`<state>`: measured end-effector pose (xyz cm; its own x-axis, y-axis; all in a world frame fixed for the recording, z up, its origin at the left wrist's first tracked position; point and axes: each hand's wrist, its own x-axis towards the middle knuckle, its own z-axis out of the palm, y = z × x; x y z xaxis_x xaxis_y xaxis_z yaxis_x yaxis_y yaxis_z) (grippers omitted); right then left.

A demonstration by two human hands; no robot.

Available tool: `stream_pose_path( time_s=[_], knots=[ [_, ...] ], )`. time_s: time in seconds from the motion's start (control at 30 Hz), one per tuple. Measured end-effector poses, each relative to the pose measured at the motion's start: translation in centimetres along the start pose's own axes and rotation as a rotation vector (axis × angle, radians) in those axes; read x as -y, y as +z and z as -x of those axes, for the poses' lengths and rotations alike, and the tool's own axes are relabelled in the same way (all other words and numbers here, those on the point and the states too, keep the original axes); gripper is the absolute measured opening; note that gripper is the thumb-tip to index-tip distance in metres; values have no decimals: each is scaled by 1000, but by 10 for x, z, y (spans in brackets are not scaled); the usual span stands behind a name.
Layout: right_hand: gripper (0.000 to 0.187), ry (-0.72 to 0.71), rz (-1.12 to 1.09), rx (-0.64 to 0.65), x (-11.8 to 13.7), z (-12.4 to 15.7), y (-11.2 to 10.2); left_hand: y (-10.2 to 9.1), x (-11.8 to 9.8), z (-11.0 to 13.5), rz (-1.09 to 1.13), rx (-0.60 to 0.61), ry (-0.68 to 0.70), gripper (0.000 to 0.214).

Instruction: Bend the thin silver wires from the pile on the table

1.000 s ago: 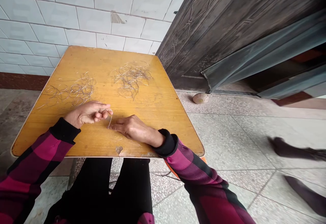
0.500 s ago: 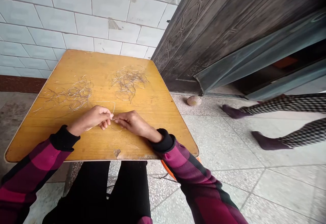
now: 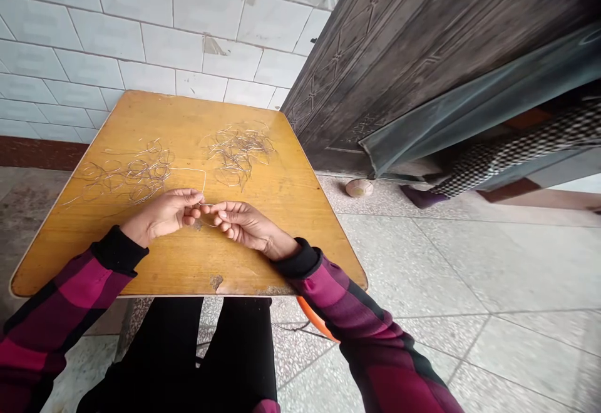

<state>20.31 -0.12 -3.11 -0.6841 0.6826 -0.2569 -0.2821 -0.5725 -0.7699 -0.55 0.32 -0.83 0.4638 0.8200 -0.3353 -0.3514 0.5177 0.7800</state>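
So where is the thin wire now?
Head view: the wire is pinched between the left hand and right hand above the table, just right of the ring pile.

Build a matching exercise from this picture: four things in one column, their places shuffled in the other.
1. wire piece
2. looped wire pile
3. tangled wire pile
4. round object

A. on the floor by the dark door
B. far right part of the table
C. pinched between left hand and right hand
D. left part of the table, beyond the left hand

Pairs: 1-C, 2-D, 3-B, 4-A.
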Motion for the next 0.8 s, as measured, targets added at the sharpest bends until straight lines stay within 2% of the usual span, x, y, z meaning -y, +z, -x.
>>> stream_pose_path(
  time_s=[0.13, 0.27, 0.37, 0.6, 0.8],
  knots=[
    [29, -19, -148, 109, -8, 0, 2, -3, -3, -3, 123, 11, -13, 27],
    [20, -49, -123, 156, -17, 1, 10, -5, -5, -3, 142, 15, -32, 32],
    [18, -48, -88, 157, -22, 2, 17, -5, -6, -1, 139, 24, -49, 30],
    [24, -3, -130, 137, -28, 4, 25, -2, -8, 0, 128, -37, -43, 35],
    [28, -56, -165, 73, -32, 3, 25, -3, -3, -3, 140, -74, -3, 32]
  ],
)
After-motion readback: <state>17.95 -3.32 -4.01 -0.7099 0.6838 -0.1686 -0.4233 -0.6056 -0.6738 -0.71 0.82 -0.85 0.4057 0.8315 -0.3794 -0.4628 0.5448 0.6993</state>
